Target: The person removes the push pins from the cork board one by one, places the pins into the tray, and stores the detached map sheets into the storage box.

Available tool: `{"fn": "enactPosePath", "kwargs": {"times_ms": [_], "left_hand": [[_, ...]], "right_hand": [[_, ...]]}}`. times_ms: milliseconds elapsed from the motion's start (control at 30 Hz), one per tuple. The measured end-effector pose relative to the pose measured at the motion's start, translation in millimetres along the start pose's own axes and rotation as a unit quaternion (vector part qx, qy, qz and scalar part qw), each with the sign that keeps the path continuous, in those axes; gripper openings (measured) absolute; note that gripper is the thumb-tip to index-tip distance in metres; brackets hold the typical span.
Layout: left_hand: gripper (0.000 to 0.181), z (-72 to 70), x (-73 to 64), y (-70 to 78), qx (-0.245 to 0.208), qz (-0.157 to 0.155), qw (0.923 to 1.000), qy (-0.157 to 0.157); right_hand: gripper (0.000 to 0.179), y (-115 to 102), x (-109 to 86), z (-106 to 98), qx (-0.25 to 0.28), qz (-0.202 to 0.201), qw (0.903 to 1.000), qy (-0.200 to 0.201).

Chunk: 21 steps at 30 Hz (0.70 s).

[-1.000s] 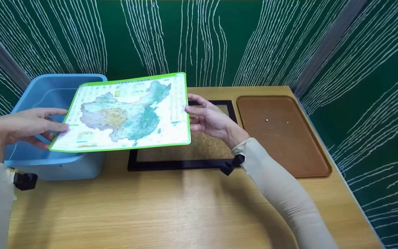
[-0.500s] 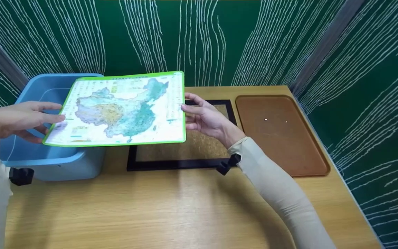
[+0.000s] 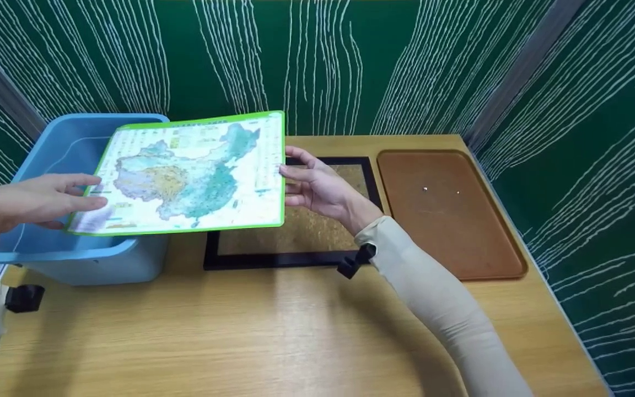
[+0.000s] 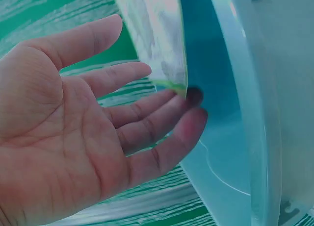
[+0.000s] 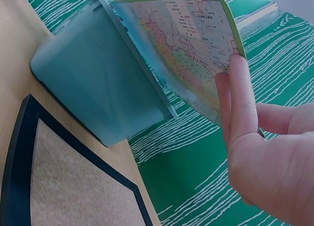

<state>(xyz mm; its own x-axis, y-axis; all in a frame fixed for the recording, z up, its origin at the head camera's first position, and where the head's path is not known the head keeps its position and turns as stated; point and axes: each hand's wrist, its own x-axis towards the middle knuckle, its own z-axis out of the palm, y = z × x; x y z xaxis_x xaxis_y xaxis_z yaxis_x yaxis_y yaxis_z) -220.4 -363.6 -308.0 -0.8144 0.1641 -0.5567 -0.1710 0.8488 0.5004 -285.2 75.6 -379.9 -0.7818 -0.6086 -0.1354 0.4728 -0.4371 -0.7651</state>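
Observation:
A map sheet (image 3: 185, 176) with a bright green border is held up in the air, overlapping the blue bin (image 3: 80, 270) in the head view. My right hand (image 3: 326, 190) pinches its right edge, thumb on the upper face and fingers beneath; the right wrist view shows those fingers (image 5: 240, 93) against the printed underside. At the opposite side is my left hand (image 3: 31, 201), fingers extended around the lower left corner. In the left wrist view the left thumb (image 4: 93, 42) stands off the sheet, and the map's corner (image 4: 174, 86) overlaps the fingertips.
A black-framed cork board (image 3: 317, 237) lies on the wooden table (image 3: 213, 331), partly under the map. To its right is a brown tray (image 3: 450, 237) with two tiny pale bits on it. Green walls with white streaks (image 3: 317, 66) rise behind and on both sides.
The map and my right hand have shifted slightly left, farther over the bin. My left hand's fingers and thumb have loosened from the map's left edge.

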Motion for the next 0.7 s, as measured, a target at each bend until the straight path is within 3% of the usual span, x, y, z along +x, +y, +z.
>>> {"fn": "enactPosePath", "kwargs": {"times_ms": [167,433,700], "left_hand": [[0.102,3.9,-5.4,3.4,0.037,0.015,0.9992,0.001],[0.1,8.5,-11.8,8.9,0.071,0.027,0.996,0.047],[0.092,24.7,-26.9,22.3,0.185,0.049,0.9801,0.053]], "right_hand": [[0.04,-1,3.3,6,0.008,0.001,1.0,0.001],[0.039,0,9.0,17,0.005,-0.003,0.9999,0.011],[0.038,7,19.5,33,0.004,0.003,0.9998,0.021]]}}
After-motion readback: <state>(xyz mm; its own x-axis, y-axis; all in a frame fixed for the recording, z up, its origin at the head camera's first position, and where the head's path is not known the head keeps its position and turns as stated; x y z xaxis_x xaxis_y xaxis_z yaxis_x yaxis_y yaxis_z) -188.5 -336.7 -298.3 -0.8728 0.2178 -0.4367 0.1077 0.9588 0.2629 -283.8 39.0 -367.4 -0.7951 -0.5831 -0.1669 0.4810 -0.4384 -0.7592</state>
